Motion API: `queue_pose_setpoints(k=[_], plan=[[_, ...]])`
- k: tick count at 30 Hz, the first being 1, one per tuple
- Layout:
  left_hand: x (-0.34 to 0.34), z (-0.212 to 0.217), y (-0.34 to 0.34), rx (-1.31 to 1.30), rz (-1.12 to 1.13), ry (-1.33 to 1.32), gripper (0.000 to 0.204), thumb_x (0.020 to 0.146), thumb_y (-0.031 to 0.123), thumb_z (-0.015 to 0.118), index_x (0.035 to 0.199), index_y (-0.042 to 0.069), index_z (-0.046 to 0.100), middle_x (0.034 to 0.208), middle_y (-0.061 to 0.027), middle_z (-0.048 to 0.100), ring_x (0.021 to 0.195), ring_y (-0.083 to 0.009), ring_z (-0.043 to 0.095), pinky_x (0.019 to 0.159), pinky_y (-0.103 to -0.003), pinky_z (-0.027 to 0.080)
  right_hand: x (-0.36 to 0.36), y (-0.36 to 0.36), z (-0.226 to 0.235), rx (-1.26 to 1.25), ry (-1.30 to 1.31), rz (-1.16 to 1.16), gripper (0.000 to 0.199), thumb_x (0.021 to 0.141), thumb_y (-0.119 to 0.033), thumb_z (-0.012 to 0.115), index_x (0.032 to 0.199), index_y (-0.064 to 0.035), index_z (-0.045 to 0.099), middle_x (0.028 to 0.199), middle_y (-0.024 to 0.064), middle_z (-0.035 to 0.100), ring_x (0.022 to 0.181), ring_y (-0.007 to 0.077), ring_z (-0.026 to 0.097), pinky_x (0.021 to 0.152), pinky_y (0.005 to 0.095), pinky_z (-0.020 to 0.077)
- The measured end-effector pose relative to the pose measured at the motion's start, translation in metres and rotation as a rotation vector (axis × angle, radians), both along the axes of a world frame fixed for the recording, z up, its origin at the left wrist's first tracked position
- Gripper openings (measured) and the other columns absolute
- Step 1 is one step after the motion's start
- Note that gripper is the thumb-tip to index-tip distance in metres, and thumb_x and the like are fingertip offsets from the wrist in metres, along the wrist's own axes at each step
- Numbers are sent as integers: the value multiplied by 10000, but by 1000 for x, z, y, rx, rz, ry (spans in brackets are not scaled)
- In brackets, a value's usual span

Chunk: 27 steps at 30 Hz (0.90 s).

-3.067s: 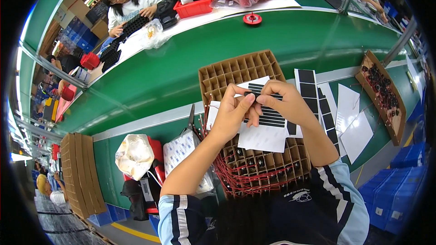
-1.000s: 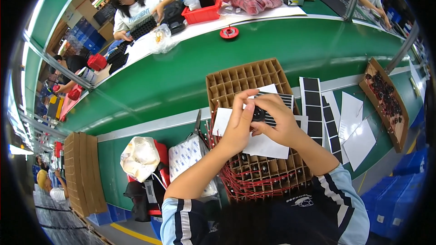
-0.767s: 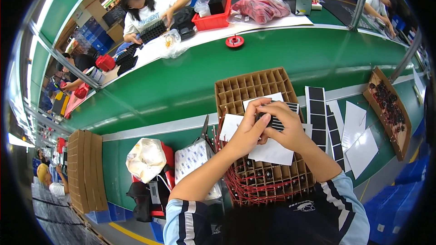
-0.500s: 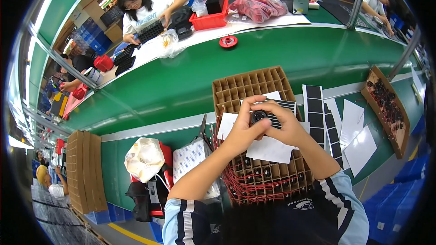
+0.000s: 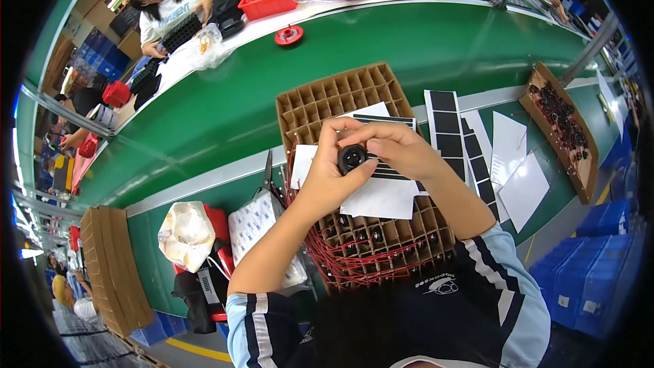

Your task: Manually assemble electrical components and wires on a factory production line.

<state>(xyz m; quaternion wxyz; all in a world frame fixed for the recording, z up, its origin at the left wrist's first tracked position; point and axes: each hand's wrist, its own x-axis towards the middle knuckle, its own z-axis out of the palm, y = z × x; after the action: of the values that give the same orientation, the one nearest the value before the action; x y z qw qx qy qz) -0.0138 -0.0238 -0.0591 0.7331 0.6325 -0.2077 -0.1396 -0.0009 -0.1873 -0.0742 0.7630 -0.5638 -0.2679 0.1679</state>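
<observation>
My left hand [image 5: 328, 178] is closed around a small round black part [image 5: 351, 159] that has a ring-shaped face and a dark centre. From the other side, my right hand [image 5: 400, 151] bends its fingers and thumb against the same part's edge. Beneath both hands lie white sheets [image 5: 381, 199] and a black-striped sheet [image 5: 395, 121], resting on a cardboard divider box [image 5: 340, 95]. Its nearer cells hold round black parts with red wires [image 5: 354, 249].
Scissors [image 5: 268, 169], a bubble-patterned white pack [image 5: 257, 228] and a white bag [image 5: 185, 235] lie left. Black-square label strips [image 5: 446, 126], white sheets [image 5: 523, 194] and a cardboard tray of wired parts [image 5: 562, 123] lie right. A co-worker [image 5: 167, 10] sits across the green table.
The view has shifted, so the scene sits further left and higher. My right thumb has moved off the front of the round black part, and its ring face now shows more fully.
</observation>
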Motion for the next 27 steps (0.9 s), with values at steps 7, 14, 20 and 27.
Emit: queue_pose_setpoints(k=[7,14,20,27], plan=[[-1,-4,-4,39,-5,-36,499,729,23,614,1115,109,308,785,-13,471,546,-39,436,439,-175,348,-6,6,4,-58,-45,-150,196,854,-154,514,961,-18,606,887,21,587,823,80,522,743,217,404],[-3,-5,-2,35,-30,-3,520,757,38,602,1143,116,263,843,-33,457,542,-54,436,431,-186,353,-9,13,-1,3,45,-182,174,853,-156,518,903,-13,603,816,17,570,745,72,519,669,220,426],[-1,-8,1,34,-94,-86,528,791,170,610,1179,63,268,1078,-84,390,918,-149,444,778,-278,398,-11,13,-2,-31,-38,-230,183,856,-161,514,907,-6,599,845,29,576,783,90,517,719,230,415],[-2,-2,1,-106,-163,173,346,902,180,424,1181,88,241,896,-49,414,520,-67,352,433,-199,303,-8,12,-2,-28,-39,-220,167,867,-116,482,897,0,598,844,35,592,776,85,534,709,228,428]])
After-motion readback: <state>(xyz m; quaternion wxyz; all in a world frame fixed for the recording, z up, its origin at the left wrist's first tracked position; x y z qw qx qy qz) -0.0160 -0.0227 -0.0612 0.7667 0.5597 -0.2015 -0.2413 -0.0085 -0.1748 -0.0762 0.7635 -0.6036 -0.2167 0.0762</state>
